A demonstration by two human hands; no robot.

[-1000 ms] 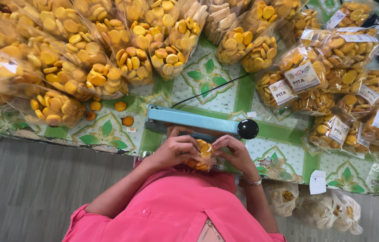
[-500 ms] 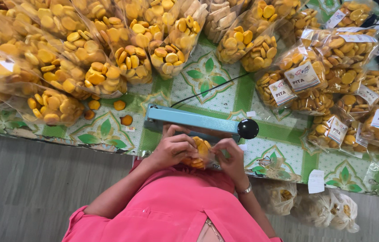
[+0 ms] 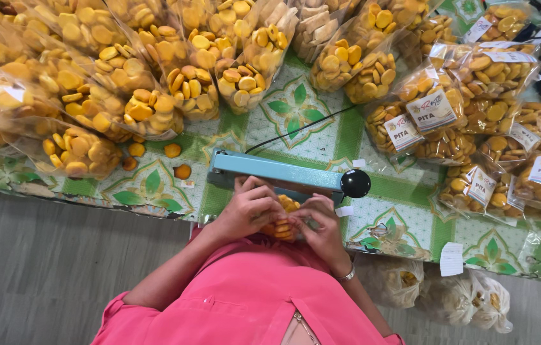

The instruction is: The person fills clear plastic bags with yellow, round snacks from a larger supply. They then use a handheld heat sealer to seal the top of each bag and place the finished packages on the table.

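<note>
Just below the blue sealing machine point(image 3: 283, 172) we hold a small bag of yellow biscuits point(image 3: 281, 220) between both hands, left hand point(image 3: 249, 209) and right hand point(image 3: 319, 225) each closed on it, while filled biscuit bags point(image 3: 155, 76) crowd the green patterned tablecloth point(image 3: 296, 115) beyond

The person wears a bright pink top point(image 3: 245, 300) of smooth woven cloth. Its short sleeves end above the elbows; the left sleeve point(image 3: 114, 316) shows a stitched hem at the cuff. A seam runs across the chest, and the neckline opens in a narrow V near the bottom edge, with a thin chain showing there. Both forearms are bare. The right wrist carries a slim silver-coloured bracelet point(image 3: 347, 276). The left hand point(image 3: 251, 207) and right hand point(image 3: 321, 227) are ungloved, with no rings to be made out.
</note>
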